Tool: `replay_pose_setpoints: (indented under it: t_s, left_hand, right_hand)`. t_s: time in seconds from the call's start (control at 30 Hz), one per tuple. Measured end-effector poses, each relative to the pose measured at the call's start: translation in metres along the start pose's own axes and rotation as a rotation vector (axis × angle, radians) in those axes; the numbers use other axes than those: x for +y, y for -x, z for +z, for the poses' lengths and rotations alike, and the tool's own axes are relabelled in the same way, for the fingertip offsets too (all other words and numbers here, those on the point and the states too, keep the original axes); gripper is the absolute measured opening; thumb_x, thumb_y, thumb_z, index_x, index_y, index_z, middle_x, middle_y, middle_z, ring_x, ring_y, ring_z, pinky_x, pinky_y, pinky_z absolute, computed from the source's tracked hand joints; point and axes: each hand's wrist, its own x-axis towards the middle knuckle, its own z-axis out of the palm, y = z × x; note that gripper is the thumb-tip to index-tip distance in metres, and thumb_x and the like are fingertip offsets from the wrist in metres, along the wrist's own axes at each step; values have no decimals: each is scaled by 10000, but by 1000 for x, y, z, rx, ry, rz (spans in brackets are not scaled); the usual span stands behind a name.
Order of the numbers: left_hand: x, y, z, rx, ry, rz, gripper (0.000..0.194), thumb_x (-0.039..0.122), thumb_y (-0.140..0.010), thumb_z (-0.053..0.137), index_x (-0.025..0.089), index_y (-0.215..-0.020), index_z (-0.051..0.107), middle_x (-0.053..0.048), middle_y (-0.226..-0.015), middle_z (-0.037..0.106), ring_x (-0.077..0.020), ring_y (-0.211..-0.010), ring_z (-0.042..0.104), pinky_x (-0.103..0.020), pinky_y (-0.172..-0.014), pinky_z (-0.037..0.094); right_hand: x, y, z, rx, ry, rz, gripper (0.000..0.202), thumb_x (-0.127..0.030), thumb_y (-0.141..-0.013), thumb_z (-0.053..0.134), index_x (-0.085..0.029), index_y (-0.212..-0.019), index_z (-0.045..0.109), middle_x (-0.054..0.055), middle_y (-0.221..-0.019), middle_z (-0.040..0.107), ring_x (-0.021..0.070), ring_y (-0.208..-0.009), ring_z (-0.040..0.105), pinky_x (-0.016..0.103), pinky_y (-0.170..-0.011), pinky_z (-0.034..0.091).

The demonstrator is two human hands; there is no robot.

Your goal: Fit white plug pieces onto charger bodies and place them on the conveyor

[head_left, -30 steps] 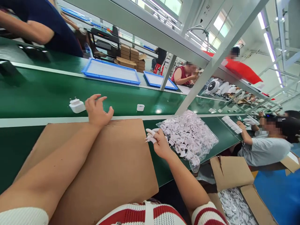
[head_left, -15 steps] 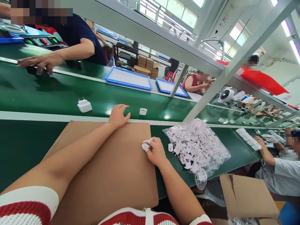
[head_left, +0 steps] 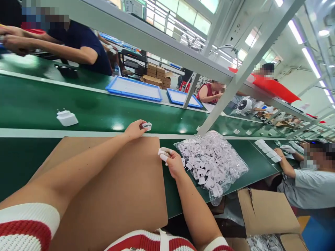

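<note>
My left hand (head_left: 134,129) reaches to the near edge of the green conveyor belt (head_left: 99,115), its fingers closed on a small white charger housing (head_left: 147,126). Over the right edge of a brown cardboard sheet (head_left: 125,188), my right hand (head_left: 175,164) pinches a small white plug part (head_left: 160,152). White coverings seem to wrap its thumb and index fingertip, so the part's outline is hard to tell. Just right of that hand lies a clear plastic bag (head_left: 235,167) full of white plug parts. A white plug adapter (head_left: 68,118) with two pins rests on the belt at left.
Beyond the belt stand two blue-rimmed trays (head_left: 133,89). A slanted white post (head_left: 222,96) rises behind the bag, near another white piece (head_left: 199,128). Co-workers sit across the belt and at right, by a row of white pieces (head_left: 267,150). An open carton (head_left: 269,212) stands below right.
My left hand, open before, has closed on the white housing from the belt. The plug adapter has shifted left in view. My right hand still holds its part, turned slightly. The co-worker's hand across has withdrawn.
</note>
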Motion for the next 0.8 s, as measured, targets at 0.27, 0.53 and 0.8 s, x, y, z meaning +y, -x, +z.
replay_pose_setpoints:
  t_s: [0.27, 0.53, 0.8]
  left_hand:
    - [-11, 138, -15, -232, 143, 332, 419, 538, -876, 611, 219, -1131, 701, -55, -1122, 743, -260, -1020, 670, -346, -915, 530]
    - [-30, 158, 7, -215, 190, 422, 392, 564, -848, 683, 196, -981, 711, -63, -942, 728, -246, -894, 634, -353, -814, 486]
    - [-39, 152, 12, -218, 252, 488, 375, 566, -887, 674, 195, -841, 708, -50, -861, 708, -219, -832, 616, -339, -787, 454]
  right_hand:
    - [-8, 7, 7, -91, -286, 248, 378, -355, -580, 921, -205, -892, 771, -2, -794, 716, 72, -618, 550, 185, -561, 462]
    - [2, 18, 21, 114, 457, -370, 219, -365, -810, 777, -216, -971, 766, 53, -989, 691, 166, -846, 635, 318, -767, 534]
    - [-7, 25, 36, -222, 1078, -815, 248, -151, -906, 562, -217, -1091, 713, 73, -954, 676, 228, -906, 566, 388, -815, 482]
